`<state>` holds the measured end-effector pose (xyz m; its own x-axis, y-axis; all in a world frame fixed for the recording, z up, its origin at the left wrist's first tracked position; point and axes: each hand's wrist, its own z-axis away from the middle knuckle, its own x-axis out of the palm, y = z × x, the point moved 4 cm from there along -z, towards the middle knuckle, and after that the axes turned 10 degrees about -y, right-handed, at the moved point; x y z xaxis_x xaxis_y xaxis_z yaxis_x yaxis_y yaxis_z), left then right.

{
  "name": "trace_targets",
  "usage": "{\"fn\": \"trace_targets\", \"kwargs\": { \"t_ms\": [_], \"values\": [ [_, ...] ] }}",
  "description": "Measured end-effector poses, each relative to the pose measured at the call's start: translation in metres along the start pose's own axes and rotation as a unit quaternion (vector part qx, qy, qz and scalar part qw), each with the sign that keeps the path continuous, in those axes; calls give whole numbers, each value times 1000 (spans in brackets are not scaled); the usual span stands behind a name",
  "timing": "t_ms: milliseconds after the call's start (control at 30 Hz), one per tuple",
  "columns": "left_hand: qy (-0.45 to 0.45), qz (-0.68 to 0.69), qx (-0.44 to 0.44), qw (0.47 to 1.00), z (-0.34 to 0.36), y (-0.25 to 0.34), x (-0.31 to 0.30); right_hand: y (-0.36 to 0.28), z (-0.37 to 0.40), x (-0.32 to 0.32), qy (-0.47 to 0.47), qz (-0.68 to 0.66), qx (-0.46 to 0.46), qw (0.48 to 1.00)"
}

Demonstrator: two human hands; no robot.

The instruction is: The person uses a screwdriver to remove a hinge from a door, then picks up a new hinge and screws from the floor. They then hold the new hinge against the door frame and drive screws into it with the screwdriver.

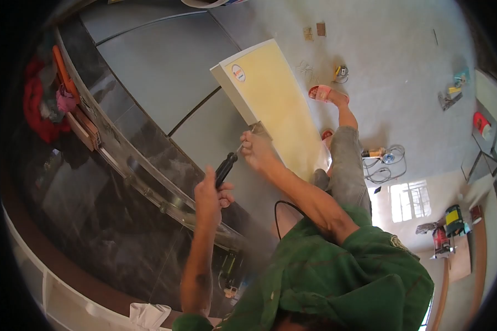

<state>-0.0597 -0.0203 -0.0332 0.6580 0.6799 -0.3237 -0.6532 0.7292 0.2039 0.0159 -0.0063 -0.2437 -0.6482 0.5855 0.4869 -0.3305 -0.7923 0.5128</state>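
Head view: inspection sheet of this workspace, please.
Surface: pale grey floor, with scattered items; window reflection on it.
Job's things: yellow panel with white edges, round sticker near one end; black-handled screwdriver.
Clutter: red cloth at the far left; red-and-white container on the right.
Hands: left hand grips the screwdriver; right hand by its shaft at the panel's edge, exact grip unclear.
Cables: grey cord looped loosely beside the orange-and-black power tool.
Surroundings: dark glossy slab on the left.
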Motion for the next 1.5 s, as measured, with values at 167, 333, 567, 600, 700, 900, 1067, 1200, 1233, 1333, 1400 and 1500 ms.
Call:
{"fn": "trace_targets", "kwargs": {
  "t_ms": [167,333,567,600,700,900,1067,1200,1233,1333,1400,1500],
  "values": [
    [-24,-68,-1,997,-13,5,-1,-4,10,14,10,48,5,999],
    [90,-469,302,825,11,11,27,5,17,11,4,41,86,995],
    [20,113,-98,989,-2,4,10,11,7,7,-4,-5,43,999],
    [18,56,-85,995,-3,4,10,11,8,7,-8,-4,38,999],
    [6,-117,-45,992,-6,4,14,7,13,7,-11,-5,32,999],
    [94,-428,210,874,9,16,41,-5,12,6,-22,-12,34,999],
    [27,129,-104,986,3,10,39,-1,11,6,-50,-29,14,998],
    [-9,17,-83,996,-11,7,30,-7,14,6,-46,-27,23,998],
    [1,-126,-20,992,-11,9,31,-7,14,6,-32,-26,29,999],
    [93,-574,338,740,3,18,52,-13,13,3,-39,-15,25,999],
    [100,-478,238,840,3,16,46,-9,14,0,-43,-15,29,999],
    [100,-305,87,943,5,31,57,-17,9,4,-34,-16,24,999]
  ]
}}
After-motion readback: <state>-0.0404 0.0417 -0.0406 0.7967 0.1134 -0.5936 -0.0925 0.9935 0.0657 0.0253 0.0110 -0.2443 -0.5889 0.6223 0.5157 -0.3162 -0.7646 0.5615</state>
